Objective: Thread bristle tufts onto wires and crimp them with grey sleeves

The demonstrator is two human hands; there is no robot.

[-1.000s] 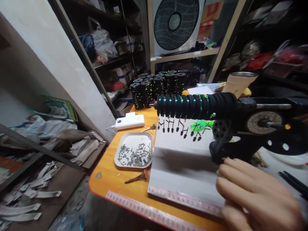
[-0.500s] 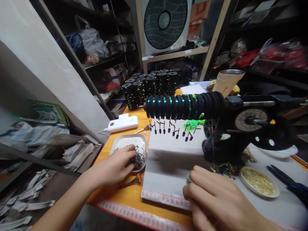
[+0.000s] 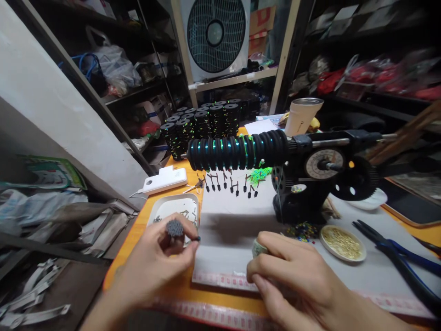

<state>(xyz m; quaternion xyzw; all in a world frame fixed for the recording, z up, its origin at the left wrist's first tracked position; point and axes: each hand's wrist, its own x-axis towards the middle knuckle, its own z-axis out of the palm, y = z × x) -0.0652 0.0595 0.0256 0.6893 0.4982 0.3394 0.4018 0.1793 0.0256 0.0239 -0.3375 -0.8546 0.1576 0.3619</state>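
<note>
My left hand (image 3: 156, 257) is raised just in front of the white tray (image 3: 161, 198), thumb and forefinger pinched on a tiny dark piece (image 3: 197, 238) too small to name. A grey bundle of fine, knobbly ends (image 3: 175, 227) sits among its curled fingers. The tray holds scattered small metal-looking bits. My right hand (image 3: 292, 271) is closed over the white work surface, with a greenish-grey rounded thing (image 3: 258, 248) showing at its fingers. Beyond the hands, a winding machine (image 3: 299, 202) carries a row of black ribbed discs (image 3: 234, 151) wound with blue-green line. Small dark pieces (image 3: 230, 184) show below them.
A dish of gold-coloured bits (image 3: 344, 243), a heap of colourful beads (image 3: 303, 232) and blue-handled pliers (image 3: 386, 243) lie at right. Black spool stacks (image 3: 203, 119), a tumbler (image 3: 303, 117) and a white power strip (image 3: 164, 180) stand behind. Tape measures (image 3: 213, 317) line the front edges.
My left hand has come up out of the tray toward me, bringing the tiny dark piece and the grey bundle. My right hand stays closed over the work surface. The view has shifted right.
</note>
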